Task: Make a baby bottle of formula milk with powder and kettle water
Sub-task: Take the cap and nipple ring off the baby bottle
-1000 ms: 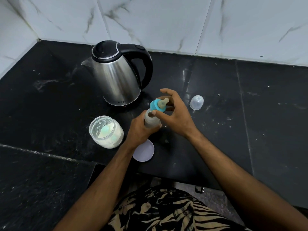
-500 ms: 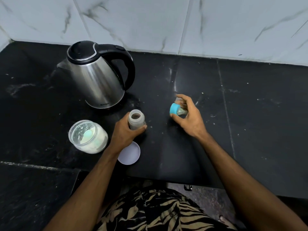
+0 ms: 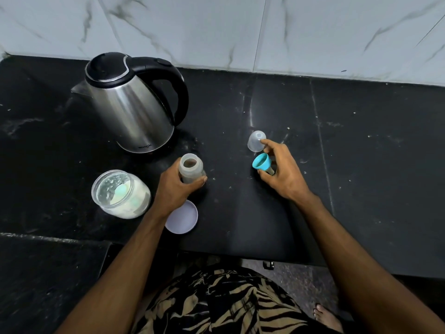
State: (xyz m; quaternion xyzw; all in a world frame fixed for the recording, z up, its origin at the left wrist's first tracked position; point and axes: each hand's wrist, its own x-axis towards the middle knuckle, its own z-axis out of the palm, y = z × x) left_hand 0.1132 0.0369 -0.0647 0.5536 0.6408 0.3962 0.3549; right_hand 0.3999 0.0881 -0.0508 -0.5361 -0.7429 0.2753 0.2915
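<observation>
Left hand [image 3: 177, 189] wraps the bottle [image 3: 191, 168], upright on the surface, mouth open. Right hand [image 3: 283, 172] pinches the teat ring [image 3: 261, 162], tipped sideways, just beside the cap [image 3: 256, 141] at its 12. Powder jar [image 3: 120, 192] sits at 9 o'clock from the bottle, kettle [image 3: 132, 102] at 11; left hand nearer both.

The only lettering is a small dark brand word low on the steel kettle [image 3: 134, 109] near its base — too small and blurred to read with any certainty.
</observation>
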